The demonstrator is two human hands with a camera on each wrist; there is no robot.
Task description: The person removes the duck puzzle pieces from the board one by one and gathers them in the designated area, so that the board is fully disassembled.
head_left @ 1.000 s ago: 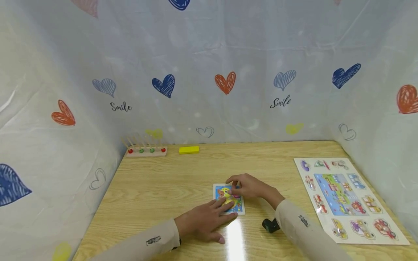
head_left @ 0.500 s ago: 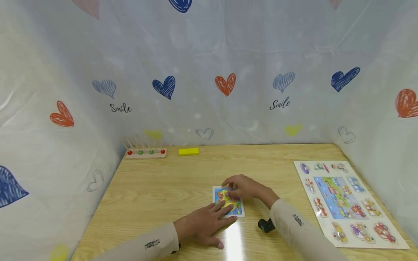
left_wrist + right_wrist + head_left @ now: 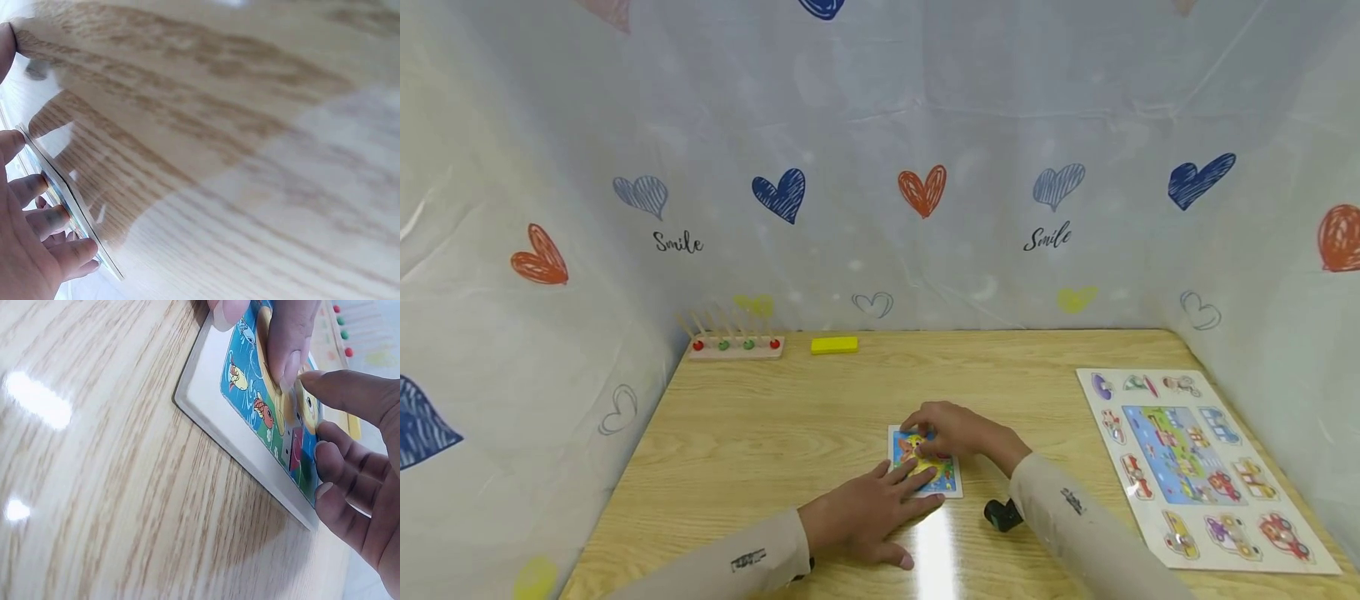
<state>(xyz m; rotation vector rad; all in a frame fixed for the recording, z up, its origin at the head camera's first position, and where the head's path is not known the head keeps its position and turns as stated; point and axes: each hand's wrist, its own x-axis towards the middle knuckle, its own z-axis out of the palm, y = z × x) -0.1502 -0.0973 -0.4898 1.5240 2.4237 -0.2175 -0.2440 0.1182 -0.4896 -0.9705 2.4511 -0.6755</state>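
Note:
A small square picture puzzle (image 3: 955,483) lies on the table, with a pale border and a blue sea scene around a yellow cartoon figure. My left hand (image 3: 876,510) presses on its lower part with straight, spread fingers, the thumb resting apart on the tabletop. My right hand (image 3: 962,432) holds the puzzle's far side with bent fingers. In the right wrist view its fingertips (image 3: 325,490) sit at the far edge and its thumb reaches over the picture, close to a left finger. The left wrist view shows the puzzle (image 3: 69,194) edge-on beneath the left fingers. Part of the picture is covered by both hands.
At the right lies a large puzzle board (image 3: 1112,492) with vehicle pieces. A peg rack (image 3: 736,352) with red and green beads and a yellow block (image 3: 834,345) stand at the back. A black object (image 3: 1002,515) shows beside the right sleeve. Printed curtains surround the table.
My right hand has shifted slightly left over the puzzle, its index finger reaching nearer the puzzle's far left corner. The left hand and the puzzle have stayed in place.

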